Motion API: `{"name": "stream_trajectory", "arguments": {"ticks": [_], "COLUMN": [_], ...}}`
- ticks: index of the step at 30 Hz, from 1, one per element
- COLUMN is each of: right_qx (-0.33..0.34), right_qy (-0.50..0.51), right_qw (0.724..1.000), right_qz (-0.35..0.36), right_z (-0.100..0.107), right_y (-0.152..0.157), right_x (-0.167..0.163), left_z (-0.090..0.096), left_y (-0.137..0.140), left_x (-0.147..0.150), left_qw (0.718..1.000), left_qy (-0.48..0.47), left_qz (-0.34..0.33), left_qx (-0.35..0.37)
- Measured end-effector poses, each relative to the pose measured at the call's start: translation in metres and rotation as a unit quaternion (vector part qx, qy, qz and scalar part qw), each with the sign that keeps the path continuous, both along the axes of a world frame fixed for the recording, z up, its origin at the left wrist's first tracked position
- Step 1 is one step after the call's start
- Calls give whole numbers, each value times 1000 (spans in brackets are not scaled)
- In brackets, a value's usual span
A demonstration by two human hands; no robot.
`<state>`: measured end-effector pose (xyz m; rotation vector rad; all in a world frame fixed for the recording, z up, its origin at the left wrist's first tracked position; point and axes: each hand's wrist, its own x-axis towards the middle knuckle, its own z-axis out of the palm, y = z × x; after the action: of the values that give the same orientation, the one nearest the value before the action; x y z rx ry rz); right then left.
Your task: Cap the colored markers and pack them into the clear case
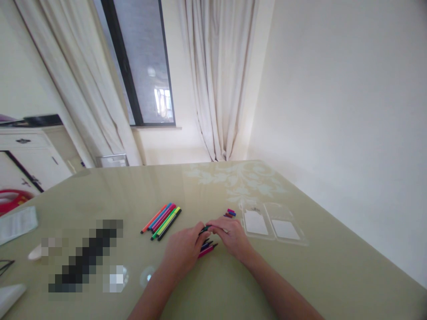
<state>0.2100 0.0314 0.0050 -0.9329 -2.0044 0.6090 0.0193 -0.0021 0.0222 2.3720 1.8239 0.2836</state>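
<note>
My left hand (184,247) is closed around a dark felt-tip pen (204,230), mostly hidden by the fingers. The fingertips of my right hand (231,234) pinch the same pen at its other end; whether they grip a cap there I cannot make out. Under and beside my left hand lie several uncapped felt-tip pens (207,251), a pink one nearest me, their dark tips pointing right. Just beyond my right hand sits a small pile of loose pen caps (230,213). Left of my hands, several capped felt-tip pens (163,221) lie side by side in a row.
An opened clear plastic case (271,238) lies flat to the right on the table (320,284). Pixelated dark and pale items (86,255) are at the left. A clear packet (18,224) and a white object (10,298) lie at the left edge. A wall borders the right side.
</note>
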Motion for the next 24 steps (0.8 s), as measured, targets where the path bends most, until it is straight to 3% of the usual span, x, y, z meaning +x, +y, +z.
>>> {"name": "stream_trajectory", "arguments": {"ticks": [7, 11, 16, 24], "right_qx": [-10, -17, -24, -45], "right_qy": [0, 29, 76, 27], "right_qw": [1000, 999, 991, 975], "right_qz": [3, -17, -111, -214], "right_z": [3, 7, 12, 3], "right_y": [-1, 2, 11, 26], "right_x": [0, 7, 23, 43], "left_z": [3, 6, 4, -9], "left_y": [-1, 2, 10, 13], "left_x": [2, -10, -31, -38], "left_qw": [1000, 999, 996, 995], "left_qy": [-4, 0, -34, -87], "left_qz": [8, 47, 81, 32], "left_qx": [-8, 6, 22, -29]}}
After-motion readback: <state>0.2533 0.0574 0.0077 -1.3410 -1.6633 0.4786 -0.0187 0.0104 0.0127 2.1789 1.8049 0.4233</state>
